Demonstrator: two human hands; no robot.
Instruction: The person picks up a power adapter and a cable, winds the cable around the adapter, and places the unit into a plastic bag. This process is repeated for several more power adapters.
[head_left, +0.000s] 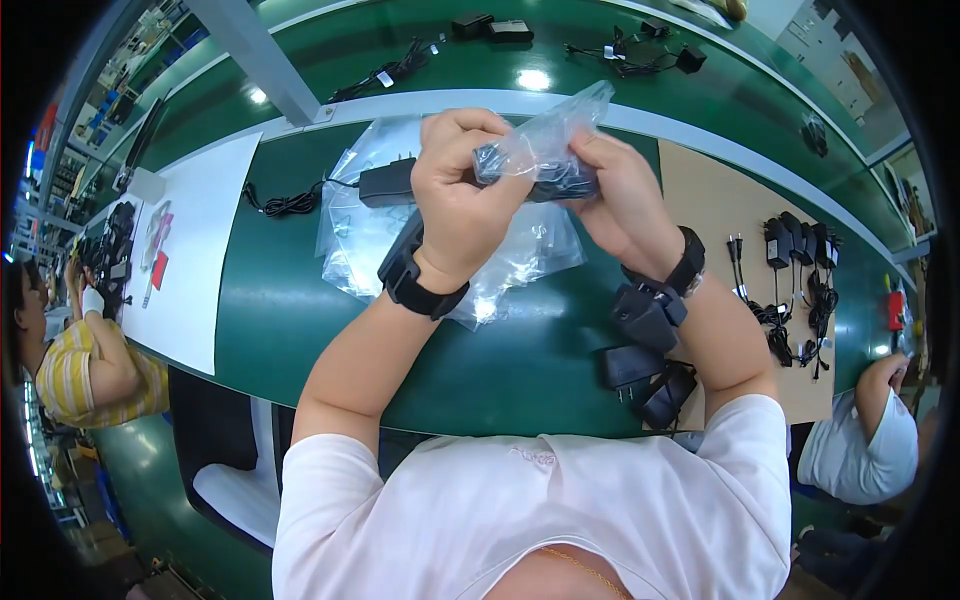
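Observation:
Over the middle of the bench, both my hands work on a clear plastic bag [575, 112] with a black item [562, 183], probably a bundled adapter cable, inside or partly inside. My left hand [455, 190] is closed on the bag's left end, fingers curled. My right hand [628, 205] pinches the other side, thumb on the plastic. Just left of my left hand lies a black power adapter [384, 185] with a coiled cord [288, 203]. Flat clear bags [365, 245] are spread beneath my hands. Near my right wrist sit black plug adapters [630, 366].
On a brown cardboard sheet [690, 185] at right lie several plug adapters [790, 240] with cords. A white sheet [190, 290] covers the bench's left. Cables [395, 70] rest on the shelf beyond. Other people sit at left [95, 370] and right [865, 440].

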